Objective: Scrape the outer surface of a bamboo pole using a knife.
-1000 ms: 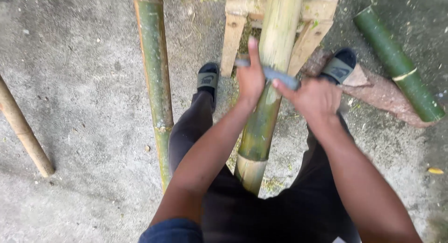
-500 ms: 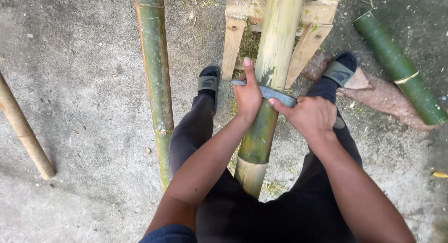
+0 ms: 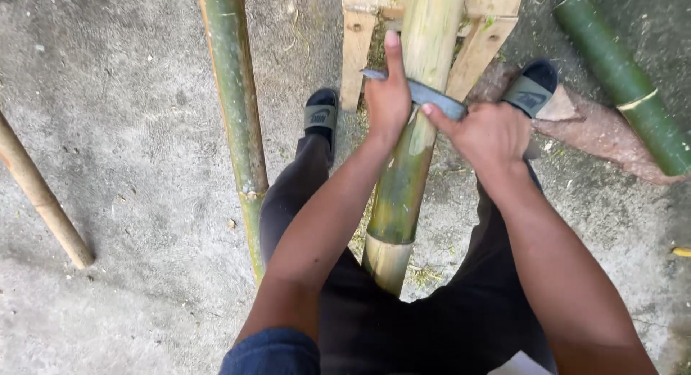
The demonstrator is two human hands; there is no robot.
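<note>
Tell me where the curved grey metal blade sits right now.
In the head view, the curved grey metal blade lies across the pale yellow-green bamboo pole, upper centre, gripped by the left hand and right hand.

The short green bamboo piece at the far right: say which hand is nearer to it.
Right. The right hand grips the blade close beside the green bamboo piece; the left hand presses the blade's far end, across the bamboo pole.

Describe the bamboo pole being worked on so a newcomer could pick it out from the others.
Start at the wooden stand at the top. One thick bamboo pole leans from it down between the person's legs. Unlike the green poles lying to either side, it is pale yellow above, and both hands, left hand and right hand, press a blade across it.
</note>
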